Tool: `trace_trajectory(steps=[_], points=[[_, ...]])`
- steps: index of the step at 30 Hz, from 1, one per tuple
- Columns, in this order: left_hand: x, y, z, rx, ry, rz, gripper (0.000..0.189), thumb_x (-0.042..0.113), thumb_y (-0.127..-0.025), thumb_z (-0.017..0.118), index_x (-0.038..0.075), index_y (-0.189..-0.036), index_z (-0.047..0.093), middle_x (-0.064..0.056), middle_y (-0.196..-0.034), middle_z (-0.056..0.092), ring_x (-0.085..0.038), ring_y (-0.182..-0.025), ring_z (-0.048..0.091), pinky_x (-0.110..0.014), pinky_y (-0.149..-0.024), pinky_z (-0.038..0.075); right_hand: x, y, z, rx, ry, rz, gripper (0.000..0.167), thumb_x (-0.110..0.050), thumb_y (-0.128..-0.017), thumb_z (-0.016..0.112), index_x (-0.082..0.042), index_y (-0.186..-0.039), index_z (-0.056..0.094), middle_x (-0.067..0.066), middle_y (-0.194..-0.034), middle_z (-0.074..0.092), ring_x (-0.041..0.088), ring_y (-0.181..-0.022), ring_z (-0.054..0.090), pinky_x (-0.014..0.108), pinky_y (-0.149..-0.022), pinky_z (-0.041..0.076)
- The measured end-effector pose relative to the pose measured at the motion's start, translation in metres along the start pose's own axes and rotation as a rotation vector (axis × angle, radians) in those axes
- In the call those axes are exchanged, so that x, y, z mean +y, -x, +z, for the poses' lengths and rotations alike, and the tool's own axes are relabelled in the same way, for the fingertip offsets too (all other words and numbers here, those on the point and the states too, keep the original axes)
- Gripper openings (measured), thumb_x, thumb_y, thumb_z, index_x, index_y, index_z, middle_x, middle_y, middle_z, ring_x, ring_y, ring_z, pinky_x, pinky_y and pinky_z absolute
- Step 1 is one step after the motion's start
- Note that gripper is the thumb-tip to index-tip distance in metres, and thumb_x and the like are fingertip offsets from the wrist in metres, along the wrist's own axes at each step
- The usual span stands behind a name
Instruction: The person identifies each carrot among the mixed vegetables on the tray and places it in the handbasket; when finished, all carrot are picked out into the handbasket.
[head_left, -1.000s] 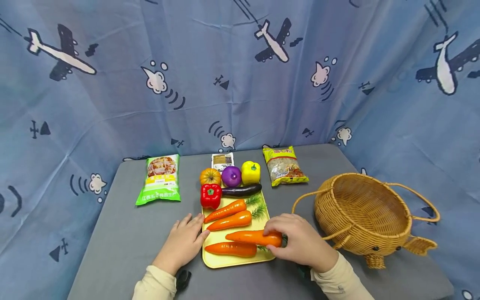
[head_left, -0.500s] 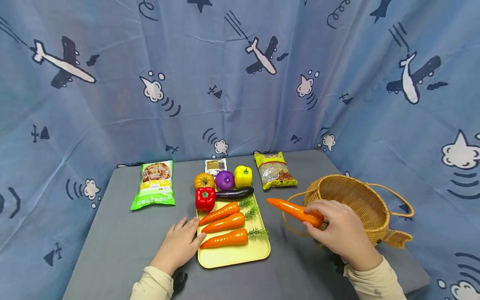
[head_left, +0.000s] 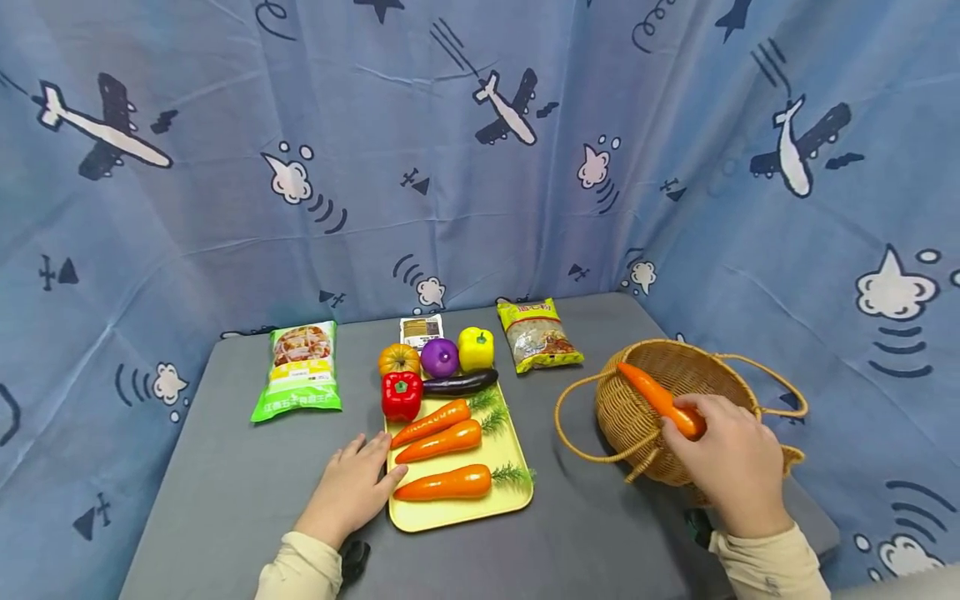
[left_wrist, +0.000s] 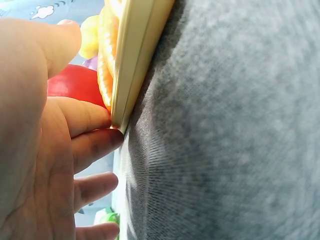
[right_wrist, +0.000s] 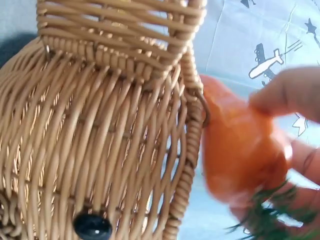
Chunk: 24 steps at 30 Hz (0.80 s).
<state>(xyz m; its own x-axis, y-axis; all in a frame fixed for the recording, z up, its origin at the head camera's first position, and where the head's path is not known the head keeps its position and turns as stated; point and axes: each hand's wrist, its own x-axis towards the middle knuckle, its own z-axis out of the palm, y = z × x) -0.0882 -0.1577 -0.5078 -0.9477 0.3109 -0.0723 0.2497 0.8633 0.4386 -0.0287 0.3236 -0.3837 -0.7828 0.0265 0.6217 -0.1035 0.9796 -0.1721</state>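
Observation:
Over the wicker basket [head_left: 637,417] at the right, my right hand [head_left: 731,458] grips an orange carrot [head_left: 656,396] by its thick end, the tip pointing up and left. In the right wrist view the carrot [right_wrist: 240,145] overlaps the basket's rim [right_wrist: 192,145], its green top hanging below the fingers. My left hand [head_left: 352,483] rests at the left edge of the yellow tray [head_left: 480,504], fingers spread, fingertips against its side in the left wrist view. Several carrots [head_left: 442,483] lie on the tray, with a red pepper [head_left: 402,396] and an eggplant [head_left: 459,383] behind them.
Behind the tray sit a small pumpkin [head_left: 398,360], a purple round vegetable [head_left: 439,358], a yellow pepper [head_left: 476,348] and a small white packet [head_left: 422,331]. A green bag [head_left: 302,371] stands left, a yellow bag [head_left: 538,335] right. The basket's handle [head_left: 561,417] sticks out toward the tray.
My right hand has lifted a carrot off the tray and carried it right, over the basket. My left hand has stayed at the tray's edge.

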Motion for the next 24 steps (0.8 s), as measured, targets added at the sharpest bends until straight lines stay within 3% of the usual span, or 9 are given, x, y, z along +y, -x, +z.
trace_trajectory(steps=[10,16,24], points=[[-0.001,0.002,0.0,-0.009,-0.002,-0.009,0.071,0.052,-0.108,0.057,0.004,-0.16,0.05,-0.015,-0.162,0.049,-0.048,-0.152,0.035,-0.073,-0.119,0.026,0.002,0.002,0.002,0.004,0.017,0.101,0.029,-0.027,-0.085,0.082,-0.006,-0.106,0.08,0.018,-0.101,0.076,0.041,-0.074,0.066,0.056,-0.052,0.043],[0.0,0.001,-0.001,-0.01,0.004,-0.003,0.071,0.052,-0.109,0.057,0.003,-0.16,0.049,-0.017,-0.161,0.049,-0.049,-0.152,0.035,-0.073,-0.118,0.026,-0.003,0.006,0.001,0.045,0.033,0.149,0.021,-0.023,-0.087,0.079,-0.009,-0.102,0.083,0.018,-0.115,0.076,0.046,-0.096,0.065,0.065,-0.069,0.041],[0.001,0.001,-0.002,-0.005,-0.009,-0.004,0.071,0.053,-0.11,0.053,0.003,-0.16,0.049,-0.016,-0.162,0.049,-0.048,-0.151,0.036,-0.073,-0.118,0.027,-0.037,0.004,0.007,0.117,-0.043,-0.007,0.017,-0.021,-0.085,0.076,-0.009,-0.095,0.083,0.011,-0.101,0.078,0.041,-0.092,0.069,0.066,-0.074,0.044]])
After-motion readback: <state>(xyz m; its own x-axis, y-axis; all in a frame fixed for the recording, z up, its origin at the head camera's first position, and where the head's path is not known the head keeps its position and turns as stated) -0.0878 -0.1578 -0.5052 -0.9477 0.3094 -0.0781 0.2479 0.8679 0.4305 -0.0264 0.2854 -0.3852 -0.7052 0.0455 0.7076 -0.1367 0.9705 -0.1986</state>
